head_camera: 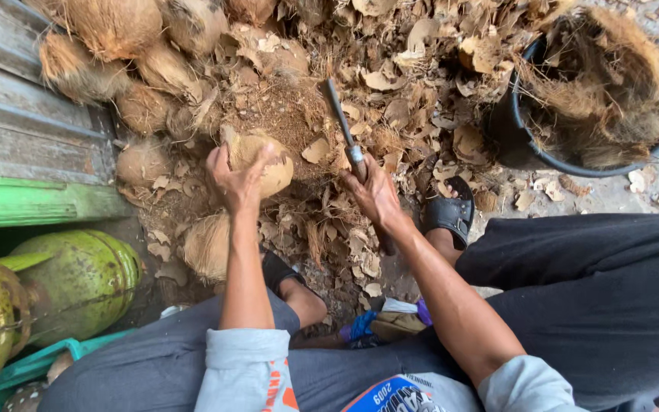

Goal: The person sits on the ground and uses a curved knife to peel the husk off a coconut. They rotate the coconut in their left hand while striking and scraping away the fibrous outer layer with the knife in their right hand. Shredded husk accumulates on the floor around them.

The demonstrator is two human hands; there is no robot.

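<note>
Left hand (239, 181) grip closed on one coconut (265, 162); right hand (375, 194) grips one blade (342, 126). One black tub (532, 149) holds husk fibre (612, 84).

Pile of husked coconuts (116, 53) at my upper left beside grey boards (17, 114) and a green plank (32, 202), two green gas cylinders (78, 278) lower left, black bucket (516, 133) stuffed with fibre upper right, husk chips (413, 69) littering ground, black sandals (450, 214) on my feet.
</note>
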